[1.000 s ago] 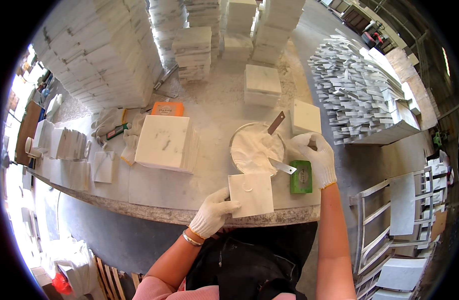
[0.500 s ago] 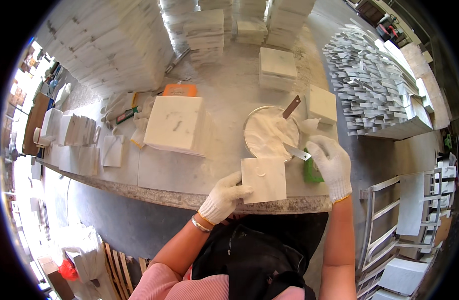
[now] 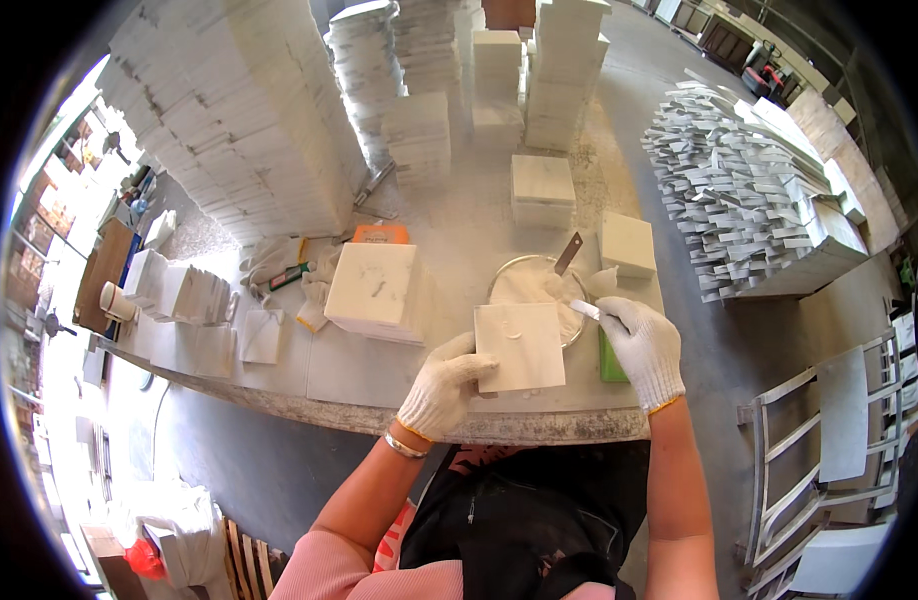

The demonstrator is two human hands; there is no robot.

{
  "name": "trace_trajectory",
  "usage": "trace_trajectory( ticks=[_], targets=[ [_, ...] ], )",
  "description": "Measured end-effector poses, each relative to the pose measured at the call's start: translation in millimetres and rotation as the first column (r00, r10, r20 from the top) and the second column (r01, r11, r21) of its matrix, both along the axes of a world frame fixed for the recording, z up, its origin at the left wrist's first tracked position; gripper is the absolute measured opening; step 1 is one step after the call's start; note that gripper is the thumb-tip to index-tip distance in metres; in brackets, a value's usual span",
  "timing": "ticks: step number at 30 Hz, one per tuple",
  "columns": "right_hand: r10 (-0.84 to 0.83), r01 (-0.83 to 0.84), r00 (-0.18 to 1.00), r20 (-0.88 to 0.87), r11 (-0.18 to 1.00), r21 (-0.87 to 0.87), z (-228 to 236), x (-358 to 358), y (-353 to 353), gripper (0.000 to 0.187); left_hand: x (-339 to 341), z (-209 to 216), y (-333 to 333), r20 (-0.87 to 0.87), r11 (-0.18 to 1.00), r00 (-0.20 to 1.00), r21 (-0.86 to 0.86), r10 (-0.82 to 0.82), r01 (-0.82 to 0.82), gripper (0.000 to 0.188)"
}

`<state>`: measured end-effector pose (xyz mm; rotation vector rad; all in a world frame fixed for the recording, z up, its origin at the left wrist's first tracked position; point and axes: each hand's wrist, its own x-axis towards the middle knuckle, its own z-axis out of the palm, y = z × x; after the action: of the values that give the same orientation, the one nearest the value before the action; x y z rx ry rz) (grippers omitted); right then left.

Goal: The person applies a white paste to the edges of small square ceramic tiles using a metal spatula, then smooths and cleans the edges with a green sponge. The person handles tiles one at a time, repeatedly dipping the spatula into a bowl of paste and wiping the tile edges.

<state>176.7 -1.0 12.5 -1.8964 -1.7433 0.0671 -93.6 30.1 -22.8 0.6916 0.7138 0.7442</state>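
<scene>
Head view: the left hand (image 3: 442, 385) holds a square white tile (image 3: 524, 362) by its left edge, thumb on top, the other fingers mostly hidden beneath, so the grip reads as a pinch. The tile is over the near part of the bench (image 3: 364, 375), covering the near rim of a round bowl (image 3: 491, 288) of white powder or paste just beyond it at 12 o'clock. At 2 o'clock from the tile, the right hand (image 3: 639, 345) has its fingers drawn together, seemingly pinching the end of a pale scraper (image 3: 585, 309) at the bowl's right rim.

As for progress, the tile's face bears one small crescent mark (image 3: 514, 336); whether it is a dab or a flaw cannot be told. No spread layer shows and the scraper is apart from the tile, so working the face appears to remain. The bowl holds plenty. A tile stack (image 3: 374, 285) stands at 10 o'clock and another (image 3: 542, 185) near 12; whether either is finished cannot be judged.
</scene>
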Motion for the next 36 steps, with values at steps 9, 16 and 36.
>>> trace_trajectory(
  ticks=[9, 16, 36],
  targets=[
    [-0.072, 0.090, 0.980, -0.183, 0.992, 0.089, -6, 5, -29, 0.017, 35, 42, 31, -0.424, 0.337, 0.649, 0.904, 0.632, 0.262, 0.038],
    [-0.055, 0.180, 0.842, -0.537, 0.966, 0.183, -17, 25, -52, 0.029, 42, 56, 25, -0.571, 0.625, 0.690, 0.750, 0.445, 0.219, 0.033],
    [-0.208, 0.471, 0.041, -0.977, 0.867, -0.165, -86, 83, -193, 0.017, 152, -28, -33, -0.351, 0.822, 0.822, 0.199, -0.449, 0.534, 0.046]
  ],
)
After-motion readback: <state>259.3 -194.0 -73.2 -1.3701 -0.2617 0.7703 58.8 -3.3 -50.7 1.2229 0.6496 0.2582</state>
